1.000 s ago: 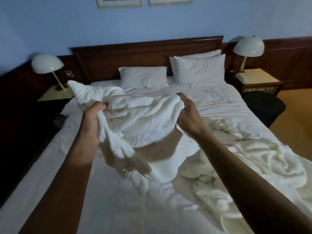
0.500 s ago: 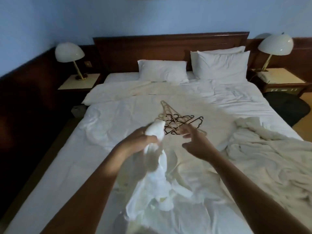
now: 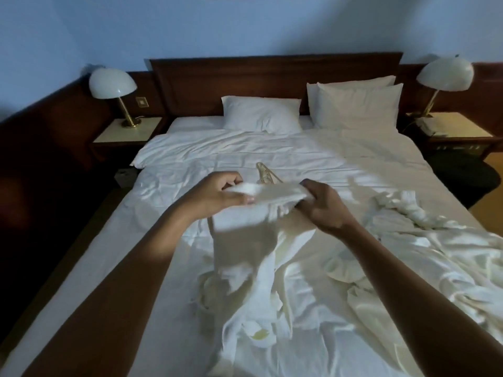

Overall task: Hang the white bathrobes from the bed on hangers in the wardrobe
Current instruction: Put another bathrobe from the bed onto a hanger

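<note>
Fingers [image 3: 231,177] of the left hand [image 3: 217,193] are curled over the far edge of a white bathrobe [image 3: 245,248], with the thumb laid flat along its near side. Fingers [image 3: 307,184] of the right hand [image 3: 324,206] are curled too, pinching the other end of the same edge; their tips are buried in the cloth and cannot be counted.

Between the hands the fabric is pulled into a flat, pale band, blurred by motion. Below it the bathrobe hangs in a shadowed sheet, then collapses into thick, soft folds on the near middle of the bed [image 3: 152,240]. Weave not resolvable; it looks plush, heavier than the sheet.

Just beyond the band, the pointed tip of a pale, thin hanger [image 3: 265,173] lies on the duvet. Its remainder is hidden behind the held cloth; material not clear.

A second bathrobe [image 3: 435,257] lies in a rumpled heap along the bed's right side, cut off by the picture edge.

Further out:
- A flat pillow [image 3: 261,112] on the left and stacked pillows [image 3: 359,104] on the right lean on a dark wooden headboard [image 3: 272,74].
- Dome-shaded lamps [image 3: 113,83] with brass stems stand on the nightstands [image 3: 128,130] either side.
- A dark rounded object by the right nightstand is too dim to identify.
</note>
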`<state>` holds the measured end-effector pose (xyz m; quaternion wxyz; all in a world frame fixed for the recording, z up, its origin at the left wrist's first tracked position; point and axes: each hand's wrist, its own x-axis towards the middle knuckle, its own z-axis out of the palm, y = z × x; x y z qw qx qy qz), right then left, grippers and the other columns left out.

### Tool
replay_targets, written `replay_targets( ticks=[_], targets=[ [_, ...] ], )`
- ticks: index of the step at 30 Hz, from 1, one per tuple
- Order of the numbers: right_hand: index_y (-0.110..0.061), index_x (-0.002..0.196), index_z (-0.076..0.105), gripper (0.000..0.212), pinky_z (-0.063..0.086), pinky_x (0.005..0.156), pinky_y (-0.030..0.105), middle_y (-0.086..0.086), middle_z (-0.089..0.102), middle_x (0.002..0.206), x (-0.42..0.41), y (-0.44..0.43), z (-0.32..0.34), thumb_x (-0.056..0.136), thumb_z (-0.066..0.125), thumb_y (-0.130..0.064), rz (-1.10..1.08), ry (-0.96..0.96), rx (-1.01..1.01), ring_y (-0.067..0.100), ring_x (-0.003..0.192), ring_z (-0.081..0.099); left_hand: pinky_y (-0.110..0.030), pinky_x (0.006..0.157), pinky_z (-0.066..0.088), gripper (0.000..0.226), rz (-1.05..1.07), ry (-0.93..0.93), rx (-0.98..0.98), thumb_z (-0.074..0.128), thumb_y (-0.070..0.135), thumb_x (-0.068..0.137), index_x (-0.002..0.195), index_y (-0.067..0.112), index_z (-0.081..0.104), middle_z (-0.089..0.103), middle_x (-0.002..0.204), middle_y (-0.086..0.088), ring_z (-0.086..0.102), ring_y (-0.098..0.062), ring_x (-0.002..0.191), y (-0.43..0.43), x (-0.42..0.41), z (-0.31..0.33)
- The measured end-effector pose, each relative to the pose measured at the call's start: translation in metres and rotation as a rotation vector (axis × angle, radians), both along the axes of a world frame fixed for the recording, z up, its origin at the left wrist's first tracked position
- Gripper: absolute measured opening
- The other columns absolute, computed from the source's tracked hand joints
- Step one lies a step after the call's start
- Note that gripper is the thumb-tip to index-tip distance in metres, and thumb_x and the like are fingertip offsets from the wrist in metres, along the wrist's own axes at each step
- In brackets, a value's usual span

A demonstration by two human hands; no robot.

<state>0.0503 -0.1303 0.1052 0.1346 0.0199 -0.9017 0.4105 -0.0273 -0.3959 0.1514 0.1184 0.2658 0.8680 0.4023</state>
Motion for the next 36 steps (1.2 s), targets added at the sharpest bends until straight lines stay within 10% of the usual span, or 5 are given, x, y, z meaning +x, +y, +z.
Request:
replay_targets(
  ticks=[9, 20, 26, 31, 36],
  targets=[
    [-0.024, 0.092, 0.07, 0.014, 0.047, 0.066, 0.016, -0.015, 0.07, 0.083, -0.026, 0.072, 0.074, 0.079, 0.072, -0.017, -0.189, 0.296, -0.009, 0.004, 0.079, 0.065, -0.033, 0.07, 0.055, 0.012, 0.141, 0.082, -0.299, 0.079, 0.038, 0.081, 0.086, 0.028, 0.074, 0.073, 0.083, 0.008, 0.071, -0.012, 0.08, 0.045, -0.002, -0.021],
    [-0.013, 0.101, 0.063, 0.024, 0.046, 0.067, 0.034, 0.0, 0.066, 0.09, -0.056, 0.144, 0.135, 0.079, 0.072, -0.018, -0.181, 0.275, 0.007, 0.021, 0.084, 0.062, -0.026, 0.062, 0.036, 0.011, 0.413, 0.399, 0.689, 0.064, 0.01, 0.085, 0.082, 0.016, 0.057, 0.051, 0.07, 0.008, 0.045, -0.004, 0.069, 0.122, -0.036, 0.125],
    [-0.023, 0.115, 0.07, 0.045, 0.059, 0.086, 0.034, -0.002, 0.075, 0.112, -0.066, 0.121, 0.191, 0.074, 0.088, -0.021, 0.321, 0.102, 0.0, 0.014, 0.104, 0.071, -0.026, 0.056, 0.03, 0.023, 0.408, 0.604, 0.464, 0.071, 0.023, 0.075, 0.073, 0.007, 0.054, 0.045, 0.065, 0.006, 0.037, -0.003, 0.06, 0.144, -0.049, 0.19],
    [-0.008, 0.093, 0.074, 0.028, 0.051, 0.068, 0.034, 0.005, 0.071, 0.082, -0.084, 0.125, 0.202, 0.088, 0.076, -0.035, 0.133, 0.287, -0.101, 0.013, 0.073, 0.064, -0.021, 0.057, 0.036, 0.027, 0.385, 0.753, 0.033, 0.085, 0.025, 0.074, 0.08, 0.016, 0.06, 0.062, 0.076, 0.003, 0.057, -0.014, 0.073, 0.107, -0.062, 0.187],
    [-0.004, 0.083, 0.065, 0.026, 0.037, 0.062, 0.031, 0.003, 0.054, 0.07, -0.105, 0.131, 0.211, 0.083, 0.066, -0.03, -0.092, 0.369, -0.256, 0.015, 0.066, 0.051, -0.031, 0.075, 0.056, 0.027, 0.317, 0.308, -0.205, 0.078, 0.041, 0.078, 0.099, 0.025, 0.07, 0.072, 0.09, 0.007, 0.067, -0.013, 0.081, 0.063, -0.08, 0.108]
  ],
)
